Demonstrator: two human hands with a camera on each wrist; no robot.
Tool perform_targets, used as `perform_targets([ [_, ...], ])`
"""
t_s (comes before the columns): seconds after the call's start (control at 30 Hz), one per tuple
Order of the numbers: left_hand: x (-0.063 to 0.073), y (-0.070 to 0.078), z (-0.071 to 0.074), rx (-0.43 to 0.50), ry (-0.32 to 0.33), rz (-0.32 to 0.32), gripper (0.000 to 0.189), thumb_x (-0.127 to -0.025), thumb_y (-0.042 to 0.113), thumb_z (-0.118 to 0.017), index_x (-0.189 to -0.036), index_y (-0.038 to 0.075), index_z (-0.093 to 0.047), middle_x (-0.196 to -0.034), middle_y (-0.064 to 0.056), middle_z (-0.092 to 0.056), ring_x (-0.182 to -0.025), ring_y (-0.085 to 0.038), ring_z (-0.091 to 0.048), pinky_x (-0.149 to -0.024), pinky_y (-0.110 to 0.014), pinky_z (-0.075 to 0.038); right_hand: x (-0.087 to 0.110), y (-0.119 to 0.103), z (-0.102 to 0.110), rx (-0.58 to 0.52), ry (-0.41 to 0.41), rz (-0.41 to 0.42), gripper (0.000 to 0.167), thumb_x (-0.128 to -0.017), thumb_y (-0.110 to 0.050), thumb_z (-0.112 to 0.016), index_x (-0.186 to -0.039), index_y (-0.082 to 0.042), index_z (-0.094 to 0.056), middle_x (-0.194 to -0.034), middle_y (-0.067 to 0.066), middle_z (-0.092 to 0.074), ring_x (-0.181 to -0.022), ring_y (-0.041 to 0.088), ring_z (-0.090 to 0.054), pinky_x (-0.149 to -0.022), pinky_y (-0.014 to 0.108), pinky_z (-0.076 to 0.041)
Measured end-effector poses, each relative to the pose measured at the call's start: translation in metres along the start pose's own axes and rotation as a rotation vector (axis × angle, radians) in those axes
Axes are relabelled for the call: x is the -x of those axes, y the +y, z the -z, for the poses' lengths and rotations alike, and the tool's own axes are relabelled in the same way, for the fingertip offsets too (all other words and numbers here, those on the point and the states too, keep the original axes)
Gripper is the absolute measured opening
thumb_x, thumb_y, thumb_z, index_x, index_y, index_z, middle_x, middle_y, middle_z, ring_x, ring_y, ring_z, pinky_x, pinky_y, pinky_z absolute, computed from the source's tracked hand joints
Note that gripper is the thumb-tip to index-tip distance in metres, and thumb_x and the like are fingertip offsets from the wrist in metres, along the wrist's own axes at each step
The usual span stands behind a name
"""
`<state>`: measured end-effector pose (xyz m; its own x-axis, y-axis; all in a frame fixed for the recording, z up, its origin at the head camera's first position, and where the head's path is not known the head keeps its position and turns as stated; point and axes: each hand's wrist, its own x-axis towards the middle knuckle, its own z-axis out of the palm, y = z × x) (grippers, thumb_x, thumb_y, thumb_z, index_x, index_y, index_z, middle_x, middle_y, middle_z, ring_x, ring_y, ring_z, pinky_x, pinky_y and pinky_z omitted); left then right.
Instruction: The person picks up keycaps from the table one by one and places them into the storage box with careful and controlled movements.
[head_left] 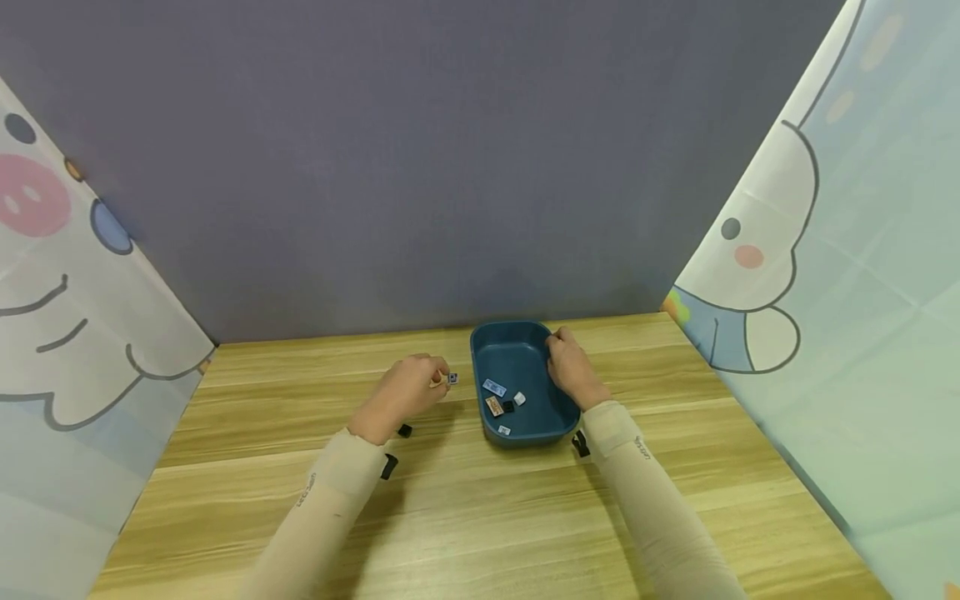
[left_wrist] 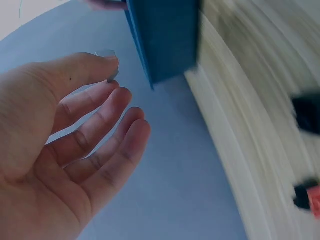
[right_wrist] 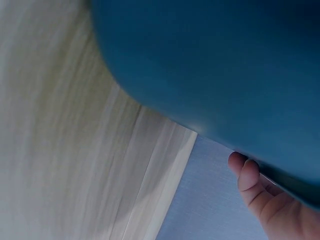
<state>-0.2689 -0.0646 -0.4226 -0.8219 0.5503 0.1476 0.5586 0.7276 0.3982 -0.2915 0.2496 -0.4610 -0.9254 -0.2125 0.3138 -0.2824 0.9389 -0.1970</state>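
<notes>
My left hand is left of the blue bin, pinching a small flat tile with a dark-and-white print between thumb and fingertips. In the left wrist view the tile is mostly covered by the thumb, and the other fingers are loosely bent. My right hand grips the bin's right rim; in the right wrist view its thumb and fingers pinch the edge. Inside the bin lie a light blue printed tile, a tan tile, a black piece, a white piece and a small pale tile.
The bin stands on a wood-grain table before a grey partition. Small black items show beside the left forearm. Two blurred dark pieces appear in the left wrist view, one with red on it. Cartoon-printed curtains hang at both sides.
</notes>
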Motion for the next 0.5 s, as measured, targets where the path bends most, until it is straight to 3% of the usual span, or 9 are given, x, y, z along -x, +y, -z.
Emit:
perform_targets([
  [0.23,-0.020,0.020,-0.015,0.008,0.004,-0.086,0.017,-0.091,0.013,-0.073,-0.108,0.008,-0.074,-0.099,-0.004,-0.069,-0.088,-0.017,-0.066,-0.075,-0.032,-0.054,0.000,-0.002,-0.002,-0.001,0.004,0.003,0.020,-0.089,0.009,-0.064,-0.108,0.013,-0.062,-0.113,0.027,-0.051,-0.098,0.039,-0.061,-0.081,0.045,-0.055],
  [0.5,-0.024,0.031,-0.023,0.011,0.002,-0.143,0.014,-0.092,0.015,-0.073,-0.104,0.007,-0.073,-0.097,-0.005,-0.068,-0.086,-0.017,-0.063,-0.074,-0.033,-0.054,0.000,-0.002,0.000,-0.004,0.010,0.000,0.021,-0.088,0.009,-0.065,-0.108,0.013,-0.062,-0.112,0.027,-0.051,-0.099,0.039,-0.061,-0.082,0.045,-0.055],
])
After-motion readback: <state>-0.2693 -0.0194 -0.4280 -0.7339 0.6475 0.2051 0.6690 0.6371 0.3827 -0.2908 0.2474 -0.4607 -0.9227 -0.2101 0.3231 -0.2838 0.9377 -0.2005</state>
